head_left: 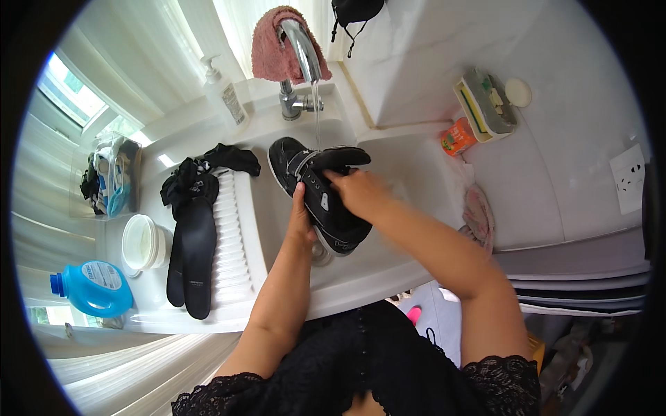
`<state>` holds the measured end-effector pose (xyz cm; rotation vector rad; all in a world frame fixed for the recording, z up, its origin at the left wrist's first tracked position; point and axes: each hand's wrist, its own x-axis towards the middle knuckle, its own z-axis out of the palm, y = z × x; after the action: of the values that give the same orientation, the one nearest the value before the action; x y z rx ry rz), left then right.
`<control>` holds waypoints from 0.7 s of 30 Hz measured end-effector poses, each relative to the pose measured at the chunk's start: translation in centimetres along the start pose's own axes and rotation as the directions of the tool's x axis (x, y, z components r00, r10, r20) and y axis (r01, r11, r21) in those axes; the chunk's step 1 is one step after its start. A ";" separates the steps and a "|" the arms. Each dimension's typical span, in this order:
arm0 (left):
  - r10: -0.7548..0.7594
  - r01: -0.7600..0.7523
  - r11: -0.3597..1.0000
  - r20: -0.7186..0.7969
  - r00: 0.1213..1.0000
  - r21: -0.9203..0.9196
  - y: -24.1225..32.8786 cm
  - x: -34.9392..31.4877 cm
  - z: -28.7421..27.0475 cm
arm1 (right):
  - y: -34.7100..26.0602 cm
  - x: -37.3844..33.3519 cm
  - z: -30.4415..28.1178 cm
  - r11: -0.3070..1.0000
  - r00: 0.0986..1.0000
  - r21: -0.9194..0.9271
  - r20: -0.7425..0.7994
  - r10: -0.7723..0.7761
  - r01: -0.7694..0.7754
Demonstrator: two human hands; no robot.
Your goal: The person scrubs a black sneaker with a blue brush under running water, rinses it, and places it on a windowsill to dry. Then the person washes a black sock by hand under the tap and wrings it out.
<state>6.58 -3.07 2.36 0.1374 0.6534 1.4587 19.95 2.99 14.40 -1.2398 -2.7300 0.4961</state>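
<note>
From the head view, we see a black shoe [326, 201] held over the sink [416, 173], just below the tap [303, 48], whose thin stream of water [318, 118] falls onto the shoe's top. The left hand [300, 222] grasps the shoe along its near side, fingers wrapped up the laces. The right hand [359, 193] is clenched on the shoe's upper part, beside the opening. Left of the sink, two black insoles [191, 256] lie on the ribbed drainboard [232, 236], with dark socks [208, 173] bunched beyond them. Farther left of the sink stand a white bowl [142, 243] and a blue detergent bottle [94, 288]. A pink cloth [274, 48] hangs over the tap.
</note>
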 end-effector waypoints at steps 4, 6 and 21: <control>0.142 -0.137 0.983 -0.032 0.989 0.119 1.2 -0.5 -0.3 | 0.8 -2.4 -3.4 0.975 0.988 -0.174 0.090 -0.122 0.136; 0.231 -0.220 0.964 -0.061 0.971 0.150 2.1 -0.9 -0.3 | 1.7 -3.5 -4.2 0.948 0.972 -0.242 0.169 -0.166 0.204; 0.828 -0.518 0.031 0.268 0.492 0.855 7.0 -2.9 4.7 | 8.2 -2.8 -0.4 0.855 0.902 0.497 0.288 -0.322 0.147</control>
<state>2.79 -3.49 10.46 1.2833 1.8129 1.9355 27.75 6.01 12.18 -0.7277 -2.7289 1.3707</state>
